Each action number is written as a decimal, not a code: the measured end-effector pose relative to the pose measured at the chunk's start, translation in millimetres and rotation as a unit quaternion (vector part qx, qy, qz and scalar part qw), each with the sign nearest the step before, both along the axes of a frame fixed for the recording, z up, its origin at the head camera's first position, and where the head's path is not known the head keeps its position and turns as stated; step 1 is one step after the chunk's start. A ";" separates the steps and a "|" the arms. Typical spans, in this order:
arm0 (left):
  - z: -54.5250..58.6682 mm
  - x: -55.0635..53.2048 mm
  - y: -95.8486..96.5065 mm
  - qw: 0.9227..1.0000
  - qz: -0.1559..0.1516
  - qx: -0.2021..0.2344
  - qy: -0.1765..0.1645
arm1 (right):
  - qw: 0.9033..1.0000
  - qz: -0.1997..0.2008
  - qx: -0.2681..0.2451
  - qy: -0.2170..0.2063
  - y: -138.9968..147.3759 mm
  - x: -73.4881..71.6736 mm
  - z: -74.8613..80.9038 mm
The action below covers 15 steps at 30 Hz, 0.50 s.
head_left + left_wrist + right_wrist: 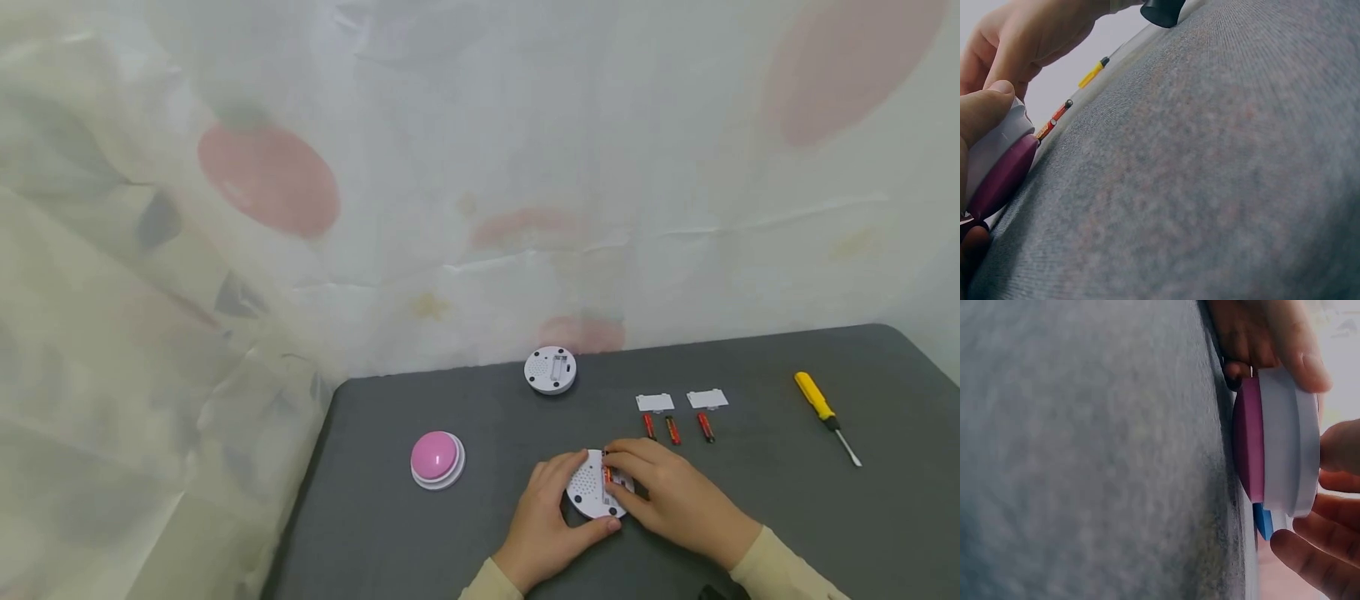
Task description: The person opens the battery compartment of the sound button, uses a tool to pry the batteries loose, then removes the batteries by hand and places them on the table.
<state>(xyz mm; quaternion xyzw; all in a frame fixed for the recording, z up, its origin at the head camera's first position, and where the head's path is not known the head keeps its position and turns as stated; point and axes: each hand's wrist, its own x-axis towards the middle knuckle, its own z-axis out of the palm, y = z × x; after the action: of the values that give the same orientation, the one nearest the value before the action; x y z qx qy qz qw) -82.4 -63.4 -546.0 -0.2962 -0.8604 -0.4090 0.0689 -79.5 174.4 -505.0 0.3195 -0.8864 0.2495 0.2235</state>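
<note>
A round white push button is turned upside down, its holed base and battery slot facing up and its purple dome against the grey table. My left hand grips it by the rim, thumb on the near edge and fingers on the far left side. With thumb and fingertips my right hand pinches a red battery at the slot, hiding part of it. In the right wrist view the right fingers hang spread beside the button's side.
An upright pink push button stands at left. Farther back lies another upturned button with its battery slot uncovered. Two white covers and three loose batteries lie beyond my right hand; a yellow-handled screwdriver is farther right.
</note>
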 end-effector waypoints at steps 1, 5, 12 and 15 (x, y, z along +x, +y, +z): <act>-0.1 -0.1 -0.1 1.000 0.000 0.000 0.000 | 1.000 0.000 0.000 0.002 0.5 -0.1 -0.1; -0.9 -0.1 -0.1 1.000 0.001 0.001 0.004 | 1.000 -0.002 -0.001 0.011 4.4 -0.9 2.1; -0.2 -0.1 0.0 1.000 0.005 -0.002 -0.001 | 1.000 -0.026 0.004 0.004 19.8 -7.3 7.1; -0.7 -0.3 0.3 1.000 0.006 -0.003 0.001 | 0.999 -0.033 0.012 0.007 31.5 -11.2 6.7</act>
<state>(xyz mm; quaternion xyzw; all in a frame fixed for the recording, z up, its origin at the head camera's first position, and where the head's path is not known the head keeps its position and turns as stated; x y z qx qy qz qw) -82.7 -63.1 -546.8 -0.2913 -0.8634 -0.4057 0.0712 -90.7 205.8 -498.2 0.2947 -0.8976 0.2294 0.2342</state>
